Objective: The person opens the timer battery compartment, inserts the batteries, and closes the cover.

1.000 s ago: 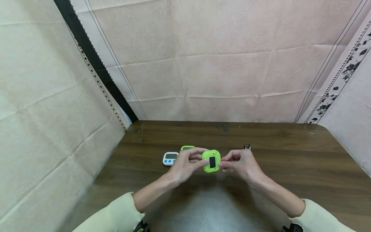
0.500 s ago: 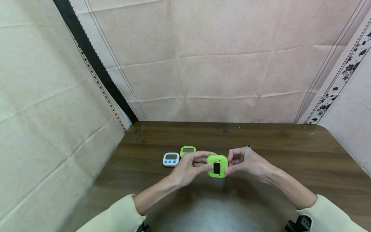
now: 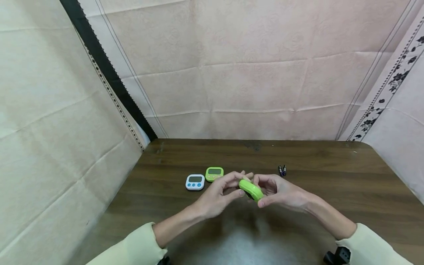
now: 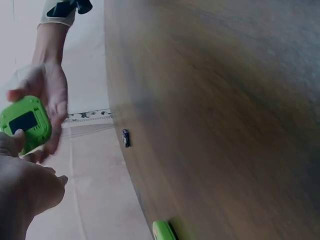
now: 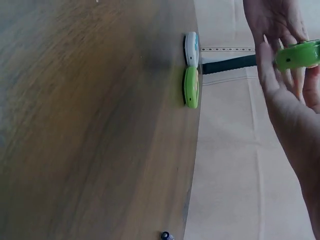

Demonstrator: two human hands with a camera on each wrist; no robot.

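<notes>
Both hands hold a bright green digital timer (image 3: pixel 251 190) above the table, tilted nearly edge-on in the head view. My left hand (image 3: pixel 221 192) grips its left side. In the left wrist view, the left thumb lies on the timer's back (image 4: pixel 39 119) beside a dark rectangle. The right hand (image 3: pixel 284 191) pinches the opposite edge between thumb and fingers. Its front face is hidden in the head view. Farther left on the table lie a second green timer (image 3: pixel 214 173) and a white timer (image 3: pixel 195 182) with blue buttons, side by side.
Two small dark batteries (image 3: pixel 282 170) lie beyond the right hand on the brown wooden table (image 3: pixel 331 176). Pale patterned cloth (image 3: pixel 251 81) hangs behind the table's far edge and along both sides.
The held timer has turned from showing its flat back to nearly edge-on. It shifted right and slightly down over the second. The second green timer and the batteries show more fully.
</notes>
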